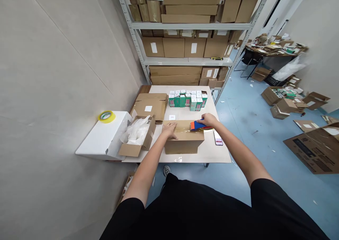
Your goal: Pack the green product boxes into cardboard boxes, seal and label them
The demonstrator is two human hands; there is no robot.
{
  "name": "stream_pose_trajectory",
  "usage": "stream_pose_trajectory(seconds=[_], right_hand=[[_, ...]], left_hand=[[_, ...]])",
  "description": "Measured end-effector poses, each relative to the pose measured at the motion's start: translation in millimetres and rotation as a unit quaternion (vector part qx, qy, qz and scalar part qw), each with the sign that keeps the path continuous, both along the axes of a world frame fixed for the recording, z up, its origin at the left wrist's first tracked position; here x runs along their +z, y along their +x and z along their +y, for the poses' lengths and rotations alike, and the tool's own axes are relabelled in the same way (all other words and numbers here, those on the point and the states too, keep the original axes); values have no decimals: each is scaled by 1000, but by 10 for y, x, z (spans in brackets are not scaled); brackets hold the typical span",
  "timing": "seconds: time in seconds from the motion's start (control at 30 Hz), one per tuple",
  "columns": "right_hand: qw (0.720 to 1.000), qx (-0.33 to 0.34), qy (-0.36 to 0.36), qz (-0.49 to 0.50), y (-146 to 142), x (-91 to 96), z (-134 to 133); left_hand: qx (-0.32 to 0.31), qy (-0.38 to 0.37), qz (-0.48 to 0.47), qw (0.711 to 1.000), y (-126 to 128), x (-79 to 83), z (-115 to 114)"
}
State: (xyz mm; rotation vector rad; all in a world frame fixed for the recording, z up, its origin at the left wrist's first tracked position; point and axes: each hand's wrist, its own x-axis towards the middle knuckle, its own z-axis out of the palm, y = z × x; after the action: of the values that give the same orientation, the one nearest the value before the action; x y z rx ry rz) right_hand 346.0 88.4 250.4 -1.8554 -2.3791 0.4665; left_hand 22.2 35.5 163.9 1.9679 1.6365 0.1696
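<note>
A closed cardboard box [182,146] stands at the front of the white table [212,155]. My left hand [170,130] lies flat on the left part of its top, fingers stretched out. In my right hand [208,120] is a blue and orange tape dispenser [197,125], held at the right end of the box top. Shiny clear tape [182,130] shows along the middle of the top. A phone [218,138] with a lit screen lies to the right of the box. Behind the box is a small white card [172,117].
Several green and white small boxes [185,99] stand at the table's back. Flattened cartons [152,107] and an open box of white packing material [137,132] are on the left. Yellow tape [106,116] rests on a white box [103,137]. Shelving [190,26] stands behind.
</note>
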Motion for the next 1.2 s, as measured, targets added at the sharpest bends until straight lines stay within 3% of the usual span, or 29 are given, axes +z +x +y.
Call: stream_pose_trajectory(seconds=[0.3,0.5,0.87,1.2], right_hand=[[998,-34,-23,-51,645,-6,-185],[992,-59,-37,-102,1009,80,-270],[979,-53,-5,-195,874,54,-430],[982,-79,-58,-159,1183,26,-441]], left_hand=[[-45,-11,140,989,72,183,-56],[-48,-24,157,986,112,280,-73],[-63,-7,145,987,66,251,-2],[-60,-3,158,986,108,211,21]])
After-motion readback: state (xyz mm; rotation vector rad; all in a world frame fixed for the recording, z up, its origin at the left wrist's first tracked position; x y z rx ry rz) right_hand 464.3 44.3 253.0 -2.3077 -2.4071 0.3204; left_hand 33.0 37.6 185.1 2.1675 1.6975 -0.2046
